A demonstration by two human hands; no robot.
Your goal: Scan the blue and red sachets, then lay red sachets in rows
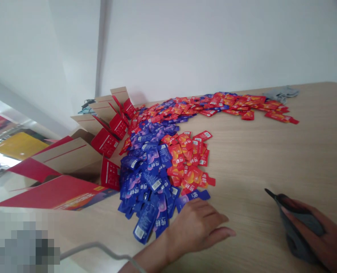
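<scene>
My left hand (198, 222) reaches over the table palm down, fingers stretched to the right and thumb a little apart, with nothing visible in it. Just beyond its knuckles lies a blue sachet (195, 195); I cannot tell if they touch. My right hand (322, 231), at the lower right, is closed around a grey-and-black handheld object with a pointed black tip (271, 194); its exact kind is unclear. Left of my left hand is a heap of blue sachets (151, 170). A group of red-orange sachets (189, 161) lies beside that heap.
Mixed red and blue sachets (197, 106) form a long band by the wall. Open red cartons (71, 189) line the left side. A grey cloth-like item (282, 93) lies at the back right. A grey cable (100, 246) crosses the lower left, near my left forearm.
</scene>
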